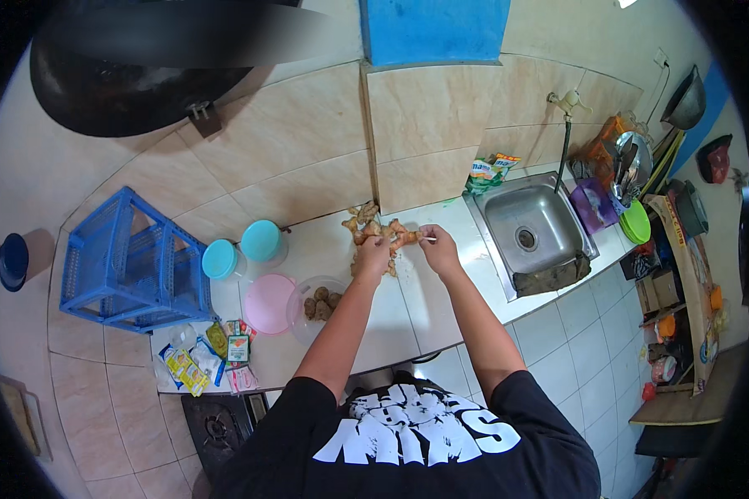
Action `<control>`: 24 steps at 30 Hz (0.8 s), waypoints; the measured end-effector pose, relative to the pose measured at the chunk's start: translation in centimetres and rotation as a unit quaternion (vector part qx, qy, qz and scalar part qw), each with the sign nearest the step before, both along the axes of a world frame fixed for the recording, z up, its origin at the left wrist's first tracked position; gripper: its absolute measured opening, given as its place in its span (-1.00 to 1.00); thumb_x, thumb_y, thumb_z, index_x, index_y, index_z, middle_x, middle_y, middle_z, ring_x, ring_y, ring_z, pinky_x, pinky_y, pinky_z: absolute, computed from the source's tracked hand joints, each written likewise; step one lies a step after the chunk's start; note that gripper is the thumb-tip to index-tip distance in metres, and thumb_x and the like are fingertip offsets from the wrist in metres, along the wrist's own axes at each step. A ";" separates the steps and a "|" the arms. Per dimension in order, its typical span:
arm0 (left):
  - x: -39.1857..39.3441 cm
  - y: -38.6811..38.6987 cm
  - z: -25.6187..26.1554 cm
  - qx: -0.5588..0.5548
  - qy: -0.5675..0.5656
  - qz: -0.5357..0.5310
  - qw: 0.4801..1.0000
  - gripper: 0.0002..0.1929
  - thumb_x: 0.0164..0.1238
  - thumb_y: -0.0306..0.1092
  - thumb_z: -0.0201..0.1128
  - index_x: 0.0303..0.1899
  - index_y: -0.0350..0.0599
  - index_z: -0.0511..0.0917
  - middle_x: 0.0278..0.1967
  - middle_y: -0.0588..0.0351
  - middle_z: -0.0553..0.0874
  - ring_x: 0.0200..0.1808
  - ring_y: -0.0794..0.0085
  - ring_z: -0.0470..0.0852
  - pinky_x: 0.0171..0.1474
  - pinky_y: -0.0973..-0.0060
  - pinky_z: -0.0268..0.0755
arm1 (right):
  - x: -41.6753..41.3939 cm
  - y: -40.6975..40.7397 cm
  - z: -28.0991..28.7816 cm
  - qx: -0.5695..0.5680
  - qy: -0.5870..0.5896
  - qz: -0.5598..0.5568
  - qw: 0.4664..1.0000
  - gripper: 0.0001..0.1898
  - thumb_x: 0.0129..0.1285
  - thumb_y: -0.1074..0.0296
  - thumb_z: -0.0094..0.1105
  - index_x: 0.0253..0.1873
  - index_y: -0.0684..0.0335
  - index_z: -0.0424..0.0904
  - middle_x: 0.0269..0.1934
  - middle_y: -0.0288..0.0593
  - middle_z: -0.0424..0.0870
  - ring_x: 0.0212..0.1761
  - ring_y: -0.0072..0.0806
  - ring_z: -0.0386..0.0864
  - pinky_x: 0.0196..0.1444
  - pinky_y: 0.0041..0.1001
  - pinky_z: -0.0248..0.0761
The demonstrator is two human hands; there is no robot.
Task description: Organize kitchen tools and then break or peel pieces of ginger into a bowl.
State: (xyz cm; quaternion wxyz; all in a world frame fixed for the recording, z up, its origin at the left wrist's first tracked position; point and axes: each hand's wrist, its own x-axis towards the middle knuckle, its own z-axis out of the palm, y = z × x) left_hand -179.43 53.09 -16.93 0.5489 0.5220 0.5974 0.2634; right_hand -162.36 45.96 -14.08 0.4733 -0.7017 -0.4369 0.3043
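Observation:
Several knobbly ginger roots (366, 213) lie heaped on the white tiled counter against the wall. My left hand (372, 252) is closed around a ginger root (404, 237) over this heap. At the right end of that root, the fingers of my right hand (440, 249) are pinched together. A small pale sliver (429, 238) shows at the right fingertips; what it is cannot be made out. Left of my left forearm, a clear plastic bowl (296, 312) holds several brown, round, rough-skinned tubers (322, 303), partly hidden by the arm.
A pink lid (268, 304) and two teal-lidded tubs (262, 241) stand left of the bowl. Farther left are a blue plastic rack (131, 268) and several packets (187, 372). To the right is a steel sink (524, 206) with a dark cloth (552, 276) over its front edge.

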 end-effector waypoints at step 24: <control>3.1 0.0 -4.6 0.148 0.200 0.011 0.968 -0.66 0.22 -0.27 0.51 -0.04 -0.21 0.68 -0.18 -0.13 0.82 -0.10 0.01 0.81 -0.02 0.18 0.63 | 2.9 5.8 -9.0 -0.069 -0.094 0.038 0.993 -0.54 0.16 0.29 0.43 0.15 0.35 0.73 -0.11 0.20 0.81 -0.03 0.02 0.79 0.05 -0.24 0.62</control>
